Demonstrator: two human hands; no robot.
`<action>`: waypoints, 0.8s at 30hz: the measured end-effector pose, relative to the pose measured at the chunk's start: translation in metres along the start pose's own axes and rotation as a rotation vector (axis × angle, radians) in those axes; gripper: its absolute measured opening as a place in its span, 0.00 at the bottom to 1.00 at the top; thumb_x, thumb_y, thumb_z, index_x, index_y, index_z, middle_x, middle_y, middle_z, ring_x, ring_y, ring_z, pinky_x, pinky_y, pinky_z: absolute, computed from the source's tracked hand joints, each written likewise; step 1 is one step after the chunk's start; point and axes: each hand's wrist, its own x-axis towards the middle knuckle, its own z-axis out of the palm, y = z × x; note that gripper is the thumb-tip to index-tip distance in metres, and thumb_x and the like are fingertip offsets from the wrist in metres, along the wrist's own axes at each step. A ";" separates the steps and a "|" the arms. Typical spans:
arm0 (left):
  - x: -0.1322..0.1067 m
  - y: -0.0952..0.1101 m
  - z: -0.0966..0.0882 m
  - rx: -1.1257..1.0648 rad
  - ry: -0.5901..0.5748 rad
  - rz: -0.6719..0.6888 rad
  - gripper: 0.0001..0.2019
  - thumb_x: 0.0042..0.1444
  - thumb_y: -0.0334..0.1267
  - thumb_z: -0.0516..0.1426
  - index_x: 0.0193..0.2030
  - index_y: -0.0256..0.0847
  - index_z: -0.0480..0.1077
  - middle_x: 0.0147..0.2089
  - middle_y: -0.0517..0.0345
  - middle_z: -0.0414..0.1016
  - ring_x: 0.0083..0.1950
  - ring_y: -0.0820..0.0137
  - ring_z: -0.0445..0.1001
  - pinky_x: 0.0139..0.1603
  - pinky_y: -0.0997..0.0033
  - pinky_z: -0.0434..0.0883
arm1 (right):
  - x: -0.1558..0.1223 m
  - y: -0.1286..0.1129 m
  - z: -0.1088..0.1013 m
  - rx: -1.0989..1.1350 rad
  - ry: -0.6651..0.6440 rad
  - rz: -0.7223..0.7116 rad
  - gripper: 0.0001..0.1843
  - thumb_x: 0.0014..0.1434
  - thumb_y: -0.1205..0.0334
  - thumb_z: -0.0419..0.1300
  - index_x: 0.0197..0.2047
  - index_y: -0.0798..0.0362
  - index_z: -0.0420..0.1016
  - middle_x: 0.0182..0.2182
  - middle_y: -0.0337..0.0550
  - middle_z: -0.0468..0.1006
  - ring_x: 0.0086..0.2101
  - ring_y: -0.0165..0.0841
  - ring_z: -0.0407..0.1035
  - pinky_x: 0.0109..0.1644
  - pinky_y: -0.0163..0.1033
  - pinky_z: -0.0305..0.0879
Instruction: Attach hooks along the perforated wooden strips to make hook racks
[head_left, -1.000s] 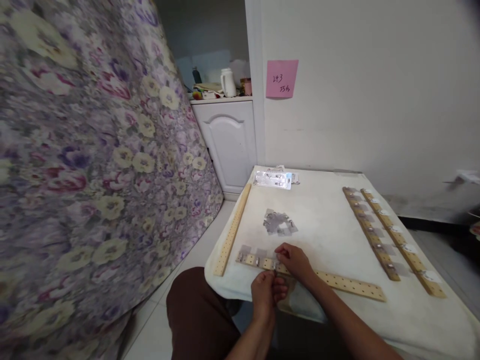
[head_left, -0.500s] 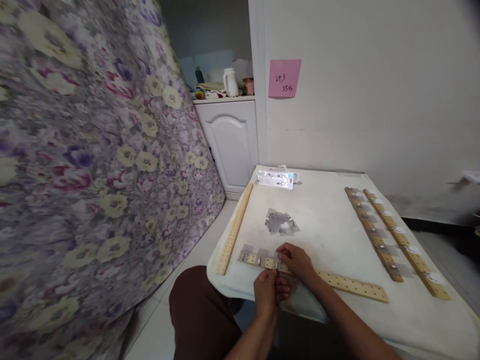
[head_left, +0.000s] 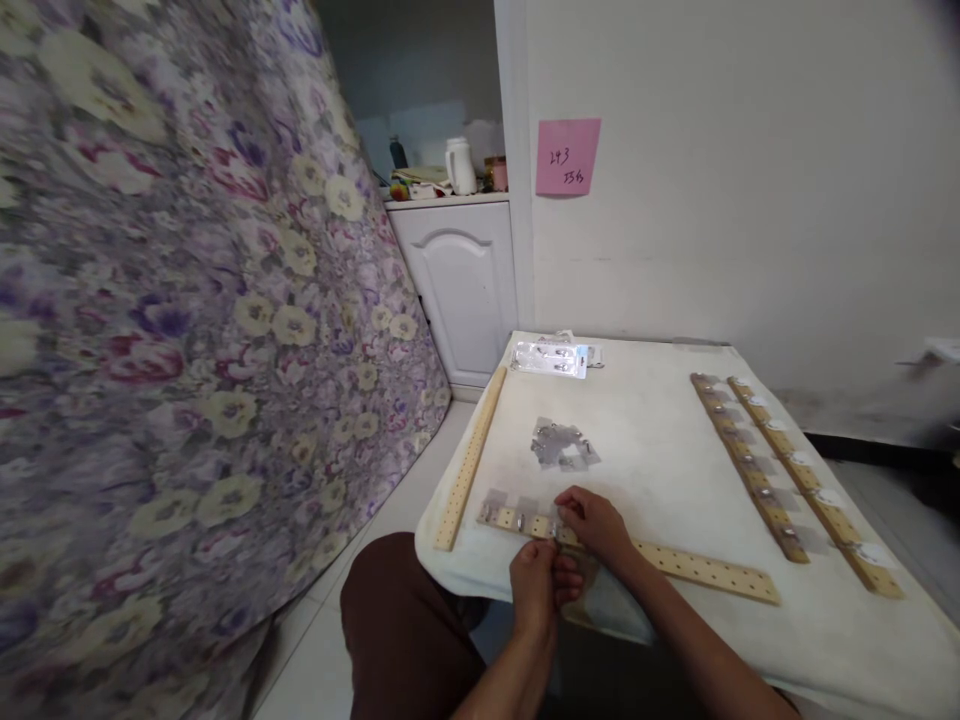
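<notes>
A long wooden strip with rows of holes (head_left: 697, 571) lies along the near edge of the white table (head_left: 660, 450). Small clear tags with metal pieces hang on its left end (head_left: 504, 512). My right hand (head_left: 596, 525) rests on the strip, fingers pinched at its edge. Just below the table edge, my left hand (head_left: 538, 586) is curled against the strip from underneath. What the fingers of either hand grip is too small to make out. A small heap of clear tags (head_left: 562, 445) lies behind my hands.
Another holed strip (head_left: 471, 458) lies along the left table edge. Two strips fitted with tags (head_left: 780, 480) lie at the right. A clear packet (head_left: 551, 358) sits at the back. A flowered mattress (head_left: 187, 330) leans at the left, beside a white cabinet (head_left: 457, 280). A pink note (head_left: 568, 157) is on the wall.
The view has shifted slightly; both hands stay at the same spot on the strip, with only small finger movements.
</notes>
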 end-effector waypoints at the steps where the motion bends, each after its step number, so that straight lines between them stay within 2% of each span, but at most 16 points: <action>1: 0.000 0.000 0.000 0.002 0.001 -0.002 0.09 0.46 0.42 0.55 0.28 0.40 0.61 0.18 0.61 0.71 0.15 0.73 0.68 0.16 0.77 0.64 | 0.000 0.000 0.000 0.000 0.003 -0.003 0.10 0.52 0.61 0.53 0.37 0.48 0.72 0.31 0.37 0.77 0.33 0.31 0.69 0.34 0.33 0.58; 24: -0.005 0.005 0.002 0.000 -0.001 -0.007 0.10 0.46 0.43 0.56 0.28 0.40 0.60 0.16 0.63 0.70 0.14 0.75 0.67 0.14 0.79 0.63 | -0.003 0.003 0.001 0.029 0.003 -0.042 0.14 0.47 0.59 0.59 0.40 0.50 0.71 0.31 0.38 0.74 0.29 0.30 0.67 0.34 0.34 0.59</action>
